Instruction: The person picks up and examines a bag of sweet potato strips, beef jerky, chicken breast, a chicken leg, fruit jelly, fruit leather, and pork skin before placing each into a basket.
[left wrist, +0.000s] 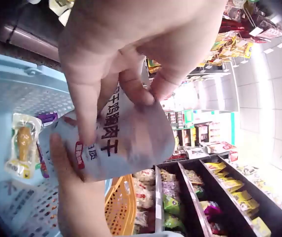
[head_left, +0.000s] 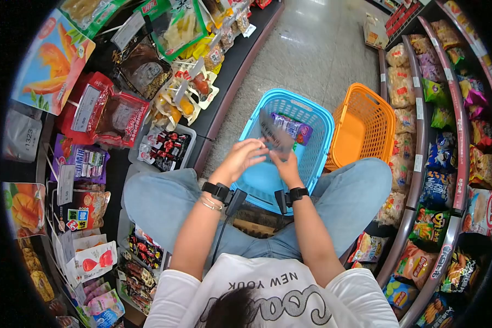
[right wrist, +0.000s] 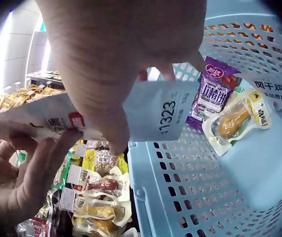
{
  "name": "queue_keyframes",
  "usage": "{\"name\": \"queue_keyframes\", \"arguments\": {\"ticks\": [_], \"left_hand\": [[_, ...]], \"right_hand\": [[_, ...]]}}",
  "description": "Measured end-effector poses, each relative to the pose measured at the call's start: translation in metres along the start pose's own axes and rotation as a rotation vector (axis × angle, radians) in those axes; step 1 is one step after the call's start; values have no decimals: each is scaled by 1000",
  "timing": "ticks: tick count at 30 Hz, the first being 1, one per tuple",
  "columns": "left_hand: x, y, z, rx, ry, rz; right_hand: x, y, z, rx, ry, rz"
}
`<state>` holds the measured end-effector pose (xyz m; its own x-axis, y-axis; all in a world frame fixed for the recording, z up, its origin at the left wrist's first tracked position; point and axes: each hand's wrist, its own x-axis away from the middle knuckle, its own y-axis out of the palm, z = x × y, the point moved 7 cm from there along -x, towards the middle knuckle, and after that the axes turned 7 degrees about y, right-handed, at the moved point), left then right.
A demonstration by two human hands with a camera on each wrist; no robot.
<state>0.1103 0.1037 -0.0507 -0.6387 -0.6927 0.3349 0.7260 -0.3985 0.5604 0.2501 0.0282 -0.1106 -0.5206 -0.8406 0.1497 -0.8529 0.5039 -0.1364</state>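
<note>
A grey-blue snack packet (head_left: 279, 140) (left wrist: 136, 138) (right wrist: 156, 111) is held between both hands over the blue basket (head_left: 328, 134). My left hand (head_left: 241, 159) (left wrist: 141, 39) pinches its edge between thumb and fingers; in the right wrist view this hand (right wrist: 25, 180) is at the packet's left part. The right hand (head_left: 286, 167) (left wrist: 79, 197) (right wrist: 126, 54) grips the packet from the other side, its thumb and palm partly hidden. Inside the basket lie a purple packet (head_left: 295, 128) (right wrist: 212, 94), a clear-packed drumstick (left wrist: 25, 143) (right wrist: 235, 121) and another grey-blue packet (right wrist: 279, 91).
An orange basket (head_left: 361, 128) stands right of the blue one. Hanging snacks (head_left: 93, 158) and a tray of small packets (head_left: 167, 147) line the left shelf. Shelves of bagged snacks (head_left: 437, 180) rise on the right. Tiled floor (head_left: 311, 44) lies ahead, and the person's bent knees flank the basket.
</note>
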Motion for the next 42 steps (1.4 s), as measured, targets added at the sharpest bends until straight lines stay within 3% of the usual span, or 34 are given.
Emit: {"name": "queue_keyframes", "arguments": {"ticks": [1,2,5,6,9,10,24,29,33,35,38,39,41,42], "left_hand": [[1,-2,7,16,64,35],[1,-4,13,32,128,69],[-1,-38,27,-676,397,334],[0,-40,29,-779,455,348],[-9,-39,-5,-304,145,88],[-9,-40,-14,-254,88,124],[-5,-37,-14,-201,108,138],[-4,-39,-14,-177,73,128],[-6,-42,-14,-169,152,185],[-5,-34,-7,-223,286,187],[-4,-33,-17,-514,274,200],[-5,-32,-22,-654,297,160],[0,-14,-23,-632,386,38],[3,-7,-21,-622,430,-24]], "right_hand": [[1,1,10,-120,166,-38],[-1,3,16,-196,163,-88],[7,15,10,-502,409,-276],[6,19,3,-503,357,-360],[11,22,2,-389,387,-395],[13,24,2,-412,396,-412],[15,29,11,-453,496,-470],[16,31,-1,-464,438,-426],[14,30,-2,-432,393,-354],[6,27,7,-385,320,-244],[4,18,8,-251,282,-39],[6,21,-7,-167,111,-39],[15,35,-35,-7,-236,-33],[21,46,-33,-28,-231,-89]]}}
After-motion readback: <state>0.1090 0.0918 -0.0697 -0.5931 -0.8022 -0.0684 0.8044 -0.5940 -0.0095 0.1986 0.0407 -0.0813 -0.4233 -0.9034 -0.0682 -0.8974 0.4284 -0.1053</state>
